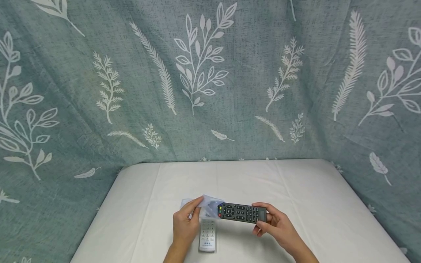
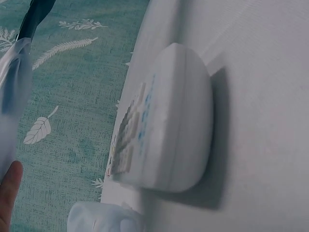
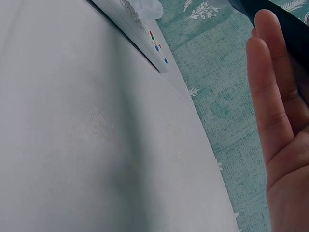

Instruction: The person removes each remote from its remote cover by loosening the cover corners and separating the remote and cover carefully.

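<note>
My right hand [image 1: 269, 223] grips a black remote [image 1: 242, 213] by its right end, held level above the white table [image 1: 296, 190]. Its left end sits at the mouth of a clear soft cover [image 1: 208, 205], which my left hand [image 1: 187, 219] pinches at the top. A white remote [image 1: 207, 235] lies flat on the table just below the left hand, buttons up. In the left wrist view the white remote [image 2: 164, 121] fills the middle, with the clear cover [image 2: 14, 87] at the left edge. The right wrist view shows my right fingers [image 3: 275, 96] and the white remote [image 3: 135, 24].
A teal cloth with white leaf prints [image 1: 210, 80] hangs behind the table and drapes down both sides. A second piece of clear plastic [image 2: 104, 217] lies on the table near the white remote. The table's far edge runs under the cloth.
</note>
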The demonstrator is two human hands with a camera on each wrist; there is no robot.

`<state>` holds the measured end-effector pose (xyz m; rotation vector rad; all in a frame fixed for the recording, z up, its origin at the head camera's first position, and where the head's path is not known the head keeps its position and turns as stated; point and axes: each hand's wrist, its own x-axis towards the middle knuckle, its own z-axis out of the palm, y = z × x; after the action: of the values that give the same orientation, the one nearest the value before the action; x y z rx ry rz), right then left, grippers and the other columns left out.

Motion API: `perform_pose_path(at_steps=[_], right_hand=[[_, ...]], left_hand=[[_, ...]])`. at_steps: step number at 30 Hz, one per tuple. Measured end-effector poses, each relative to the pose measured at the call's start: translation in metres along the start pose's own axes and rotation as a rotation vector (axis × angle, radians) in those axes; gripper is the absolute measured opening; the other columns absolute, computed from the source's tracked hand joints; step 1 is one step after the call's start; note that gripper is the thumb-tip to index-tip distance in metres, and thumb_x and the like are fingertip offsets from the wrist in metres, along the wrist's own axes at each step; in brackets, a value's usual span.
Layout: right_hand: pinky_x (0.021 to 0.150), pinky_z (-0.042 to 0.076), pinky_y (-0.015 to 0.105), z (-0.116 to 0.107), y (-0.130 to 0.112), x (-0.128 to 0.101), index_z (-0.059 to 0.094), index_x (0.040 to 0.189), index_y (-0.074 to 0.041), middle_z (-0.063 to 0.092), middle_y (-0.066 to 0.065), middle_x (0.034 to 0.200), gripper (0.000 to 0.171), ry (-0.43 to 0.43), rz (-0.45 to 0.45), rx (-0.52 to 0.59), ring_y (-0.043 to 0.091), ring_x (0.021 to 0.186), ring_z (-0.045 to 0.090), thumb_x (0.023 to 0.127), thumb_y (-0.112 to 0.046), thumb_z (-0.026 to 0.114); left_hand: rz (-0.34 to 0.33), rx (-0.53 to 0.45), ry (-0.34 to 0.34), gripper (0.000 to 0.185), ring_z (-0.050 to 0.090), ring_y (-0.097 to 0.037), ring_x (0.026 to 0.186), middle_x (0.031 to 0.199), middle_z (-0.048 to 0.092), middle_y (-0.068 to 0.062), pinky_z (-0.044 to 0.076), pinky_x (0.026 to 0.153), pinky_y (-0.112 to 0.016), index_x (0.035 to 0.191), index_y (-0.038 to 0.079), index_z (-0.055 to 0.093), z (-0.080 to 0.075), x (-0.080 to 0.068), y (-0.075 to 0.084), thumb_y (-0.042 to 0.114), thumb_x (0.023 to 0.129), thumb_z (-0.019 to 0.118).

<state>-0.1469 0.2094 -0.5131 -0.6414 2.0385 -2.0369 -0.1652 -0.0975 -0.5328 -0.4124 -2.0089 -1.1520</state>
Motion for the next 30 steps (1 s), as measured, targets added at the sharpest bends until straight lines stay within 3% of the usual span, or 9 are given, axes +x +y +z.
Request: perform_pose_path(at_steps=[30], right_hand=[[0.069, 0.063, 0.038, 0.0029, 0.0009, -0.0007, 0.035, 0.143, 0.01, 0.076, 0.001, 0.107, 0.053, -0.011, 0.005, 0.014, 0.015, 0.081, 0.075, 0.097, -0.001, 0.059]], left_hand=[[0.005, 0.066, 0.022, 0.043, 0.076, -0.021, 0.092, 0.103, 0.078, -0.006, 0.057, 0.082, -0.013, 0.108, 0.009, 0.077, -0.0093, -0.0024, -0.0071, -0.016, 0.073, 0.074]])
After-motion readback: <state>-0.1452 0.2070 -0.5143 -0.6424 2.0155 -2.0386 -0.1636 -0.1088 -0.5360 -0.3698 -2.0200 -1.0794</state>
